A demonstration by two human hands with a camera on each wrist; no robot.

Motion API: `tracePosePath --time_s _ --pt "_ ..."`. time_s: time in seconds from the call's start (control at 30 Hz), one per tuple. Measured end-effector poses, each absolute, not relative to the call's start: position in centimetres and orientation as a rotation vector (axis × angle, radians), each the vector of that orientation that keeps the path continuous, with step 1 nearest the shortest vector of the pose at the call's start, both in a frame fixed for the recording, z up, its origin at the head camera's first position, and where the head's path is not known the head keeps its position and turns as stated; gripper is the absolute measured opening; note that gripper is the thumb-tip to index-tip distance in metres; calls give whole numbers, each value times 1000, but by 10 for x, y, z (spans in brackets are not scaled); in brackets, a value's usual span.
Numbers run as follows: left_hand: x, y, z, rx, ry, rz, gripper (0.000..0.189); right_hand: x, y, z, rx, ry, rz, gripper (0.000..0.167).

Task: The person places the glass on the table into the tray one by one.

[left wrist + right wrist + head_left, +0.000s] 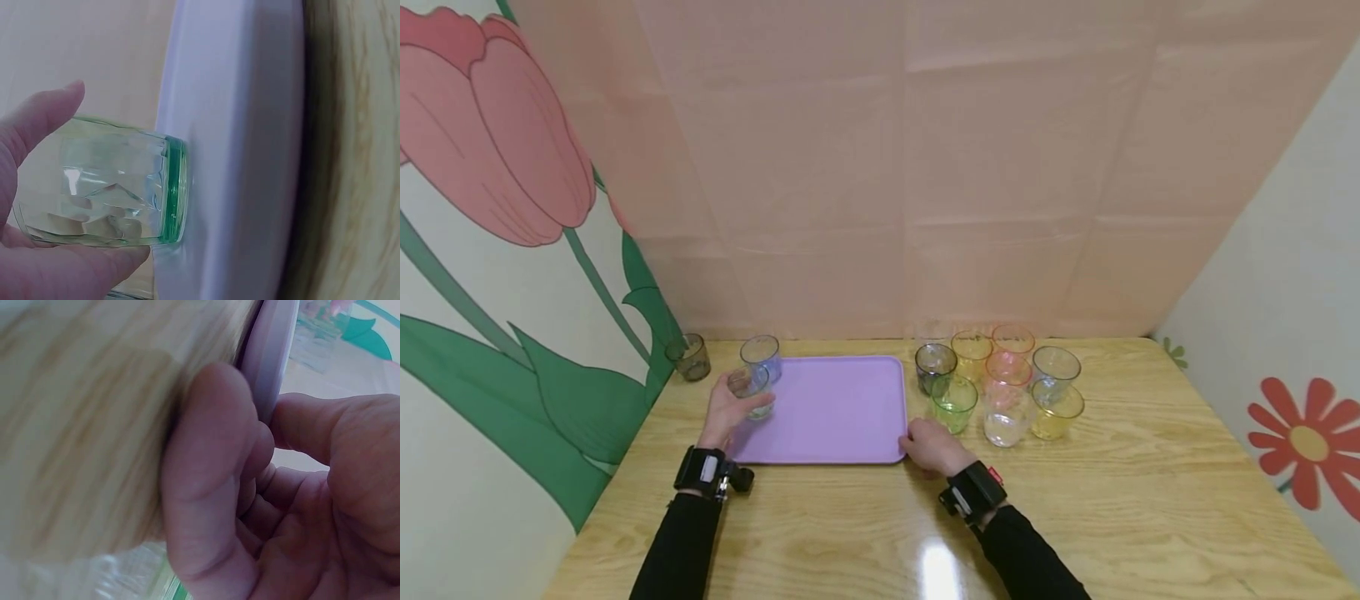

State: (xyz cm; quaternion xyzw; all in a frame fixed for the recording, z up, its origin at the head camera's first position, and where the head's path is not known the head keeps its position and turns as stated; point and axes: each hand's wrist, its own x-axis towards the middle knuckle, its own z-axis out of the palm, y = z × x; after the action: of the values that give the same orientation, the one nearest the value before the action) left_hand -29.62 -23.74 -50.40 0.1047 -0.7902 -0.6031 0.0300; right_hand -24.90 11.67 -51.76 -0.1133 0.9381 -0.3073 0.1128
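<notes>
A pale green-tinted drinking glass (112,187) stands at the left end of the purple tray (842,408), its base at the tray surface. The left hand (727,408) grips this glass from the left, thumb on one side and fingers on the other. Just behind it is a blue-tinted glass (762,358), by the tray's back left corner. At the front right corner, the right hand (936,447) pinches the tray rim (272,350) between thumb and curled fingers.
A dark grey glass (692,358) stands at the far left by the wall. Right of the tray is a close cluster of several coloured glasses, with a green glass (955,404) near the right hand. A pink-covered wall (895,208) rises behind the wooden table (1150,483).
</notes>
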Motion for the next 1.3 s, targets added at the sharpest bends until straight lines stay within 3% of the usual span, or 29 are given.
tracePosePath --time_s 0.8,1.3 --pt "-292 -246 -490 223 -2476 -1857 102 -250 117 -519 -340 2754 -890 33" --pt "-298 -264 -481 465 -1974 -1793 55 -251 116 -519 -300 2735 -899 32"
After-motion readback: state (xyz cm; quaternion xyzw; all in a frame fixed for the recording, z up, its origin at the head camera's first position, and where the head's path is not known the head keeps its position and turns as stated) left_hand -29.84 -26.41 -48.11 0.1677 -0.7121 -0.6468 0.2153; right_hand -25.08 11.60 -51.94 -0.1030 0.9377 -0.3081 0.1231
